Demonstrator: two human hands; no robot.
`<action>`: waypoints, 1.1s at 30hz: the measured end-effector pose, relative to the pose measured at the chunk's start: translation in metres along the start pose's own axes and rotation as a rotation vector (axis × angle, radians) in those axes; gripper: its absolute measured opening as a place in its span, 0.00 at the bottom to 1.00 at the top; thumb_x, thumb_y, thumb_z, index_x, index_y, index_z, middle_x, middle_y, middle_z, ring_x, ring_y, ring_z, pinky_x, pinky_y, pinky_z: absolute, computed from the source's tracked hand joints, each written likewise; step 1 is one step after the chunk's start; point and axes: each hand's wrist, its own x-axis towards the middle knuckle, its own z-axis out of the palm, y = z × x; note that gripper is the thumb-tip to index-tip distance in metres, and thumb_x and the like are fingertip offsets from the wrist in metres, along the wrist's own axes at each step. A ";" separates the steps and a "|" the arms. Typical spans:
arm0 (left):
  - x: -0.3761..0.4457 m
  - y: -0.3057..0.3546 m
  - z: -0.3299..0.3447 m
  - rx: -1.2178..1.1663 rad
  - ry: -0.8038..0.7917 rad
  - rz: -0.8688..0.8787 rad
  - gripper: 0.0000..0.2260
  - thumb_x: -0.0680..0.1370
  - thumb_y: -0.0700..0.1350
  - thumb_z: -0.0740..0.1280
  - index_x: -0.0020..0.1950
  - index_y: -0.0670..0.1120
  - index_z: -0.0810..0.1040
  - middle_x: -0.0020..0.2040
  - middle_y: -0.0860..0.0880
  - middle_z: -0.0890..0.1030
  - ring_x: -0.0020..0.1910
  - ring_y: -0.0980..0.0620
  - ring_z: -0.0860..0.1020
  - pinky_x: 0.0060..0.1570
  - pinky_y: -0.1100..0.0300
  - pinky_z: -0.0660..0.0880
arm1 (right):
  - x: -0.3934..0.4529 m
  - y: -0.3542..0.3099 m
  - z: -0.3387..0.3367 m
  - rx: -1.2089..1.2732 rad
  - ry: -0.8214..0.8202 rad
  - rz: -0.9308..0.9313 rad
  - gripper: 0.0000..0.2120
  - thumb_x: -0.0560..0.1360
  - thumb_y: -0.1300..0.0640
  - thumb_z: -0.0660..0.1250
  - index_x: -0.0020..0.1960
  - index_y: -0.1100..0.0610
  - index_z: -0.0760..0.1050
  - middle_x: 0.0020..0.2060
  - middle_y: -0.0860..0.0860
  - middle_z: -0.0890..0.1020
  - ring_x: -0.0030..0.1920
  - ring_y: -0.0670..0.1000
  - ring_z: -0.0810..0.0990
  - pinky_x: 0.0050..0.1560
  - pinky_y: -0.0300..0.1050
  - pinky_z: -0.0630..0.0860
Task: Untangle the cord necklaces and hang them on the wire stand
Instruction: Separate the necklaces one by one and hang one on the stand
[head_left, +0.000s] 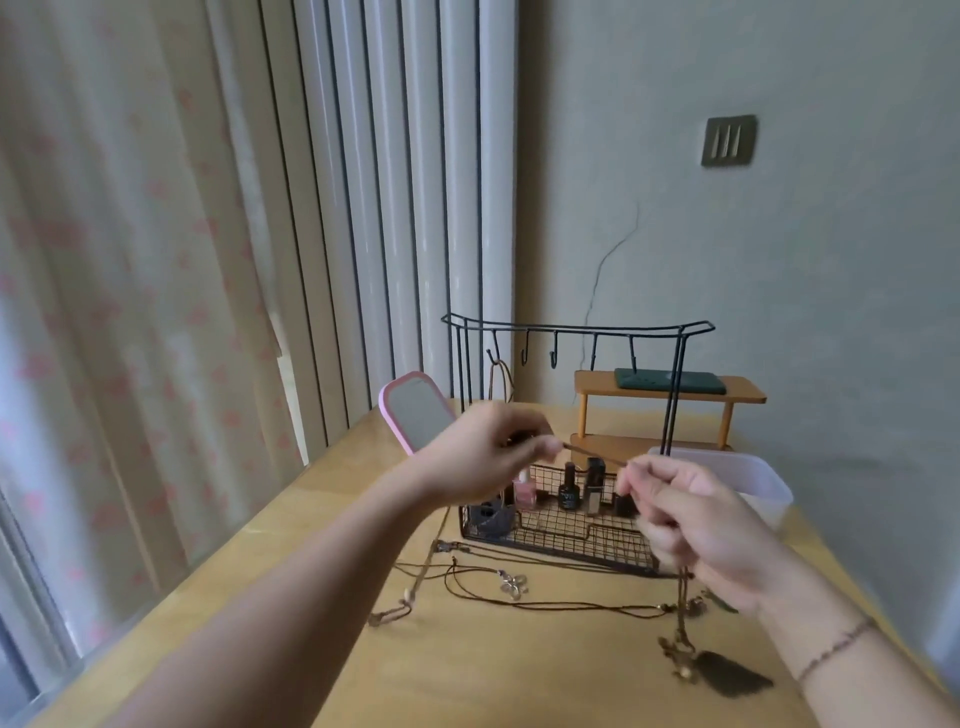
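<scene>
Cord necklace of thin brown string (592, 454) is stretched taut between the two hands, above the black wire-mesh basket (561, 535) of small bottles. Its visible length runs nearly level, dipping slightly from the left hand (488, 457) toward the right hand (691, 514), so its long axis lies across the view, roughly parallel to the top rail of the black wire stand with hooks (576, 332) behind it. Both hands pinch the cord between thumb and curled fingers; from the right hand the rest trails down toward a dark tassel pendant (727, 680) on the pale wooden table (322, 571).

The stand lies beyond and above the hands, its hooks hanging downward. One brown cord (500, 379) appears to hang already from the leftmost hook. The left hand is the nearer to that rail, sitting just below its left end, so I judge that lifting the held span up and forward would bring it to a free hook. Other loose cords with a small metal flower charm (513, 586) lie tangled on the table between the arms.
</scene>
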 end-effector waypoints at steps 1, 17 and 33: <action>0.006 -0.006 -0.007 0.008 0.045 0.003 0.08 0.81 0.50 0.65 0.46 0.48 0.80 0.34 0.52 0.77 0.27 0.61 0.71 0.29 0.70 0.66 | 0.004 -0.004 -0.002 0.013 0.008 0.001 0.13 0.77 0.51 0.63 0.48 0.62 0.76 0.26 0.50 0.64 0.25 0.48 0.59 0.23 0.38 0.57; 0.078 -0.049 -0.009 0.414 0.569 -0.267 0.05 0.80 0.47 0.67 0.51 0.50 0.83 0.42 0.49 0.84 0.42 0.46 0.81 0.40 0.53 0.80 | 0.094 -0.017 0.040 -0.461 0.392 -0.082 0.14 0.84 0.51 0.58 0.46 0.52 0.79 0.23 0.45 0.71 0.26 0.49 0.68 0.32 0.44 0.69; -0.005 -0.038 0.044 -0.398 0.475 -0.468 0.11 0.81 0.48 0.67 0.42 0.47 0.85 0.39 0.48 0.86 0.38 0.54 0.83 0.42 0.61 0.79 | 0.053 0.054 0.084 -0.536 0.268 -0.236 0.14 0.84 0.49 0.59 0.47 0.55 0.77 0.28 0.47 0.74 0.25 0.43 0.68 0.27 0.35 0.63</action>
